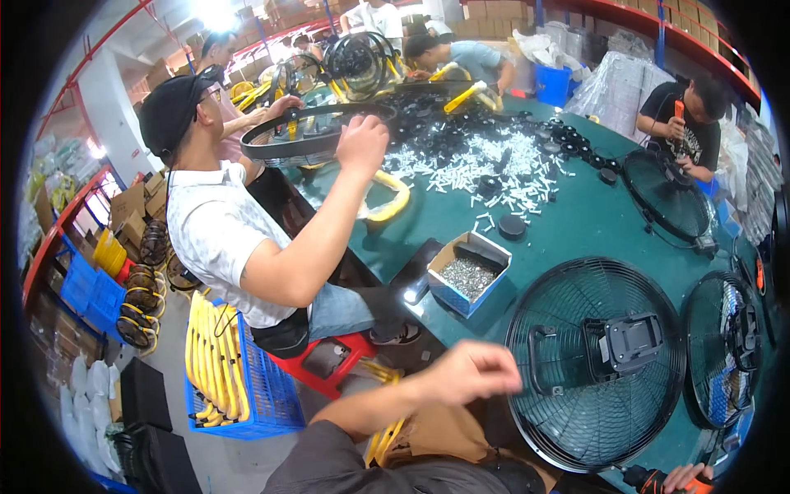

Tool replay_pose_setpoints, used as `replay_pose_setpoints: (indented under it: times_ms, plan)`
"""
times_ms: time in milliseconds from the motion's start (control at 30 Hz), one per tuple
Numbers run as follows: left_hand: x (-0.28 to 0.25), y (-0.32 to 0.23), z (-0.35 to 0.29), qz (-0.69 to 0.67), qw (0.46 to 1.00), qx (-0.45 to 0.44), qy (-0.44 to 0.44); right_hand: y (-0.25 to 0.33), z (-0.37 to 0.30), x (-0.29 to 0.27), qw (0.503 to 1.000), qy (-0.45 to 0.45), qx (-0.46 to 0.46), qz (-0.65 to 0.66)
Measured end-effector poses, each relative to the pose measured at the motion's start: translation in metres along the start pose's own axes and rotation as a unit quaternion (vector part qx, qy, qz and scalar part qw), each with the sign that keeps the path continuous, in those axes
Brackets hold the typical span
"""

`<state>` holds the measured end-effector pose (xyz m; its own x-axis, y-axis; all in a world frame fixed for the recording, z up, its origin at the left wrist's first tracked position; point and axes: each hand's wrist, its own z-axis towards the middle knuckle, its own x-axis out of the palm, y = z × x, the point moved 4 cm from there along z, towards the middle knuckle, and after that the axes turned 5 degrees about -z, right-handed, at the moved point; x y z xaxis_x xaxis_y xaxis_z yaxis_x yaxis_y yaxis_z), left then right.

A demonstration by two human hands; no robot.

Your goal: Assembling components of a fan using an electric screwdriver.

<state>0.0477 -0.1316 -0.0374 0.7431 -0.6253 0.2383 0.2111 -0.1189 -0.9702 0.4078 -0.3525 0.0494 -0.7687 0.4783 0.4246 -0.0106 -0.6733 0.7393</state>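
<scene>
My left hand (476, 372) is raised beside the near edge of the table, its fingers curled together; whatever they may pinch is too small to see. Just right of it a round black fan (568, 412) lies on the green table, wire cage up, with a handle and a square motor housing (632, 342) on its back. At the lower right edge my right hand (688, 479) grips an orange and black power drill (646, 477), whose chuck points toward the fan's rim. An open box of small metal screws (467, 276) stands beyond my left hand.
White tubular pieces (494, 169) and black round parts (512, 226) are heaped farther back on the table. Another fan (720, 350) stands at the right. At my left a seated co-worker (239, 222) holds a black ring (317, 136); a blue crate (271, 395) holds yellow tubes (216, 362).
</scene>
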Motion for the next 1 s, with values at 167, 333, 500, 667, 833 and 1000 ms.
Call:
replay_pose_setpoints:
  times_ms: [167, 333, 500, 667, 833, 1000]
  plan:
    - [0.103, 0.051, -0.018, -0.231, 0.967, -0.035, 0.102, -0.002, -0.015, 0.065, 0.967, 0.094, 0.045, 0.233]
    - [0.120, 0.071, -0.022, -0.293, 0.952, -0.052, 0.074, -0.014, -0.022, 0.100, 0.959, 0.084, 0.034, 0.269]
    - [0.115, 0.076, -0.024, -0.321, 0.939, -0.087, 0.086, -0.017, -0.025, 0.105, 0.964, 0.067, 0.026, 0.256]
    - [0.117, 0.076, -0.023, -0.324, 0.937, -0.090, 0.097, -0.016, -0.029, 0.105, 0.969, 0.064, 0.009, 0.239]
    - [0.121, 0.076, -0.023, -0.307, 0.943, -0.092, 0.089, -0.018, -0.033, 0.098, 0.975, 0.063, 0.019, 0.214]
    - [0.123, 0.078, -0.023, -0.286, 0.951, -0.087, 0.075, -0.015, -0.035, 0.102, 0.973, 0.072, 0.010, 0.220]
